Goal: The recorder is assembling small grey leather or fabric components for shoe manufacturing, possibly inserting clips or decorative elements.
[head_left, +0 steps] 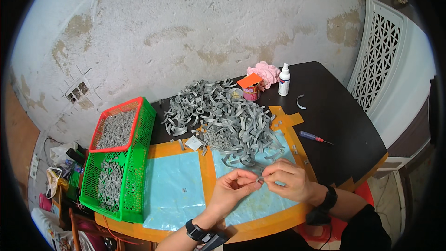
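Left hand (231, 190): thumb and forefinger pinched on a small grey piece (260, 180), lower centre of the frame, above a blue sheet (174, 190). Right hand (291, 183): fingers bunched at the same piece's right end, apparently pinching it too; the contact is partly covered.

Small grey piece: fine detail too small to read. Judged very light, fairly stiff, smooth enough to slip; thin parts might bend or snap under force. Best hold: fingertip pinch at its opposite ends.

Heap of grey curved strips (237, 121), centre: tangled, likely springy and light; lift singly by one end.

Green basket (134, 181), left of centre: perforated, with loose small grey parts (110, 181) in its near end.

Red basket (109, 150), at the green one's far end: well filled with similar small parts; nested or rim-borne, cannot tell.

Tin (251, 93), upper centre right: orange card (250, 81) across its top, contents hidden.

White bottle (284, 82), right of the tin: upright, contents not visible.

Counter (346, 111): dark, also carrying a screwdriver (313, 136), right of centre.
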### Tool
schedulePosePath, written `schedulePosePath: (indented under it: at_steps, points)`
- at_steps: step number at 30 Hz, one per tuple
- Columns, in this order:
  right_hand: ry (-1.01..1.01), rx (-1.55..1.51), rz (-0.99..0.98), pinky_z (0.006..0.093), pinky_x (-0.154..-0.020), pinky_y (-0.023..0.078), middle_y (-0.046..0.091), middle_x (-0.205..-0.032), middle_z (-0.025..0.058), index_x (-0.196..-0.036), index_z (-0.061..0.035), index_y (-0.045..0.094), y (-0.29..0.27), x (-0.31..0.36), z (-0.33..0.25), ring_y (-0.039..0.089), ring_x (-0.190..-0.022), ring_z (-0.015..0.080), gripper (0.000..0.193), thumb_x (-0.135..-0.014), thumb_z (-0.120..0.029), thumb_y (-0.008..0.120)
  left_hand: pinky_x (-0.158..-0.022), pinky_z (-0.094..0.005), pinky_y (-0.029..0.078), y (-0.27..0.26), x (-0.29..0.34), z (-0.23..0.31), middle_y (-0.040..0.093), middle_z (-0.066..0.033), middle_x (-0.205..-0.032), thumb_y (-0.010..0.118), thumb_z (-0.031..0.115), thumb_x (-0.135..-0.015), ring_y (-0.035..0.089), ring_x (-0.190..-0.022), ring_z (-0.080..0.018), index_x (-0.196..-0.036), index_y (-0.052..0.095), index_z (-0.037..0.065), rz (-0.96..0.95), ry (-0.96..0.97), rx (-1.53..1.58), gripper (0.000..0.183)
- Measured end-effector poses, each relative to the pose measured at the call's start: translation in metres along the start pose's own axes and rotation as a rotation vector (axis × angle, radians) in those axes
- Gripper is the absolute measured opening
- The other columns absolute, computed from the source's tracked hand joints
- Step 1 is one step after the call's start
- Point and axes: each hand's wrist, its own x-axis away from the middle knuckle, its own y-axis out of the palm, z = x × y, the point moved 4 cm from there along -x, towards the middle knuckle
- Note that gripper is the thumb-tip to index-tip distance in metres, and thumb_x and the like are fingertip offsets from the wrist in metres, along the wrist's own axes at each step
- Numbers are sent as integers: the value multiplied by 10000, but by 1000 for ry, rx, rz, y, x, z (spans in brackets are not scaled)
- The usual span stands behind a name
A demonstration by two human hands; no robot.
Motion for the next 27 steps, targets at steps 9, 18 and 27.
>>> schedulePosePath:
  at_steps: [9,18,27]
  points:
    - [-147,145,-33,301,-646,467,590,-864,66,-737,-15,575,3,-1,-10,568,-723,207,188,-620,82,684,-804,-242,515,-3,0,-1,677,-74,-915,672,-77,-802,647,-864,-121,-970,610,3,45,6,-77,196]
    - [-145,179,-36,299,-648,460,586,-859,59,-721,-20,565,6,1,-8,565,-724,202,181,-617,71,681,-797,-234,513,-3,-2,-3,677,-70,-905,670,-63,-814,644,-858,-110,-979,614,-4,30,22,-136,184]
    - [259,-190,-115,264,-714,498,641,-931,70,-875,-32,699,2,3,10,621,-825,169,138,-753,31,711,-796,-224,509,-4,0,-4,653,-48,-958,685,-70,-797,624,-870,-92,-965,635,-10,-1,13,-189,185]
